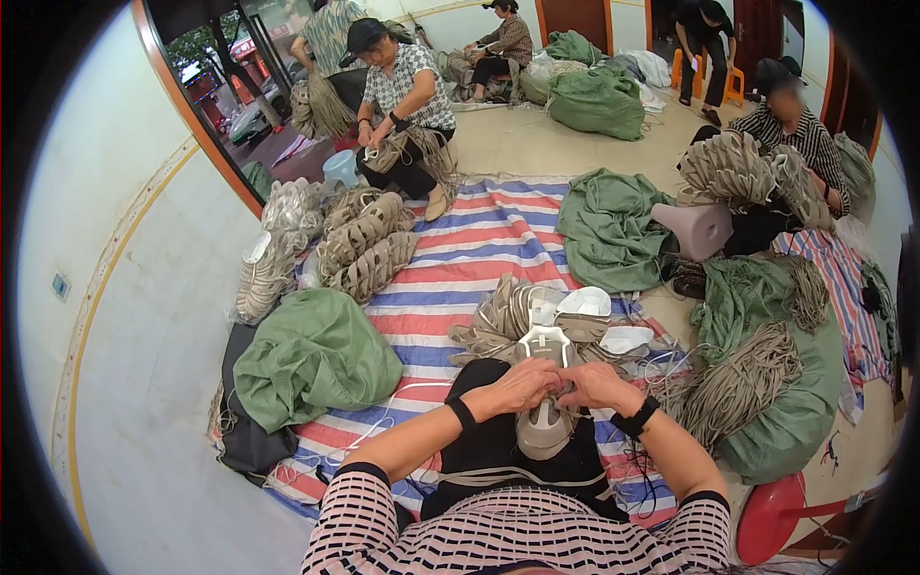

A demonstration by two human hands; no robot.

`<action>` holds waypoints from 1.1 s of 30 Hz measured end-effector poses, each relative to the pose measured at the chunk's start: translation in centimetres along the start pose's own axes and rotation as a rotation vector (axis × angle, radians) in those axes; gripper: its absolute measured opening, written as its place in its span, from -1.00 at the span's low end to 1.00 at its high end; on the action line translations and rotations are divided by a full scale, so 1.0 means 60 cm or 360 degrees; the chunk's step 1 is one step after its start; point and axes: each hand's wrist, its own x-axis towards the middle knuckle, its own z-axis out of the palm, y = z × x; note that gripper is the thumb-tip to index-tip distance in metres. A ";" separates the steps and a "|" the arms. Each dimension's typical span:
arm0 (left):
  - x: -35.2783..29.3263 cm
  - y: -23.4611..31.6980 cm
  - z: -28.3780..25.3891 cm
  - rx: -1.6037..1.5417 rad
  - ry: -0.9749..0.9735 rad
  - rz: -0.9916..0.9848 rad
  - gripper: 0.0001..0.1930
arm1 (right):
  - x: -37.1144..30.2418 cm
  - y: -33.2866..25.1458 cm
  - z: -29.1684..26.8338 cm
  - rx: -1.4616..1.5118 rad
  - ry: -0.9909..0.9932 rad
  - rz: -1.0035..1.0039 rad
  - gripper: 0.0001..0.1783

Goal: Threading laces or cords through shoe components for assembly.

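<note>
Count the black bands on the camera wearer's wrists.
2: a black band at the wrist of the left hand, a second band at that of the right hand; neither is hidden.

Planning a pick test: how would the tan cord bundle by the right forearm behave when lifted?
Probably floppy: the tan cord bundle droops over the green sack. Strands may snag or slip free, as loose ones splay at its edges. Unlikely to roll: its outline is spread and uneven.

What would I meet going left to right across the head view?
Small wall plate, crumpled green cloth, left hand, right hand (both hands at a beige shoe), bundle of tan cords.
</note>
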 end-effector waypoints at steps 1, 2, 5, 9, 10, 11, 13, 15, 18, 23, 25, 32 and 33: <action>0.005 0.000 -0.003 -0.0106 -0.0037 -0.0019 -0.90 | -0.002 -0.002 -0.005 0.0156 -0.0141 0.0085 -0.61; 0.009 0.000 -0.006 -0.0213 -0.0074 -0.0038 -0.89 | -0.003 -0.003 -0.006 0.0158 -0.0133 0.0092 -0.61; 0.023 -0.004 -0.021 -0.0286 -0.0312 -0.0158 -0.85 | -0.010 -0.002 0.001 0.0233 -0.0100 0.0047 -0.64; 0.037 -0.018 -0.025 -0.0378 -0.0516 -0.0208 -0.81 | -0.016 -0.001 0.027 0.0338 0.0153 0.0144 -0.68; 0.039 -0.022 -0.024 -0.0380 -0.0534 -0.0194 -0.81 | -0.018 -0.004 0.030 0.0350 0.0222 0.0138 -0.69; 0.041 -0.026 -0.023 -0.0393 -0.0579 -0.0201 -0.81 | -0.017 -0.004 0.033 0.0383 0.0258 0.0137 -0.70; 0.046 -0.029 -0.022 -0.0427 -0.0643 -0.0221 -0.82 | -0.018 -0.005 0.027 0.0440 0.0202 0.0207 -0.72; 0.051 -0.026 -0.021 -0.0445 -0.0645 -0.0190 -0.82 | -0.020 0.000 0.034 0.0514 0.0175 0.0254 -0.76; 0.049 -0.031 -0.012 -0.0490 -0.0597 -0.0185 -0.83 | -0.013 0.002 0.047 0.0482 0.0243 0.0251 -0.75; 0.049 -0.046 -0.017 -0.0585 -0.0640 -0.0178 -0.85 | -0.011 -0.005 0.033 0.0618 0.0230 0.0121 -0.78; 0.059 -0.050 -0.004 -0.0731 -0.0612 -0.0199 -0.84 | -0.022 0.002 0.026 0.0660 0.0140 0.0162 -0.79; 0.063 -0.043 -0.020 -0.0768 -0.0723 -0.0235 -0.83 | -0.015 0.002 0.022 0.0872 0.0071 0.0349 -0.80; 0.060 -0.042 -0.019 -0.0797 -0.0716 -0.0264 -0.83 | -0.014 0.001 0.022 0.0886 0.0049 0.0345 -0.79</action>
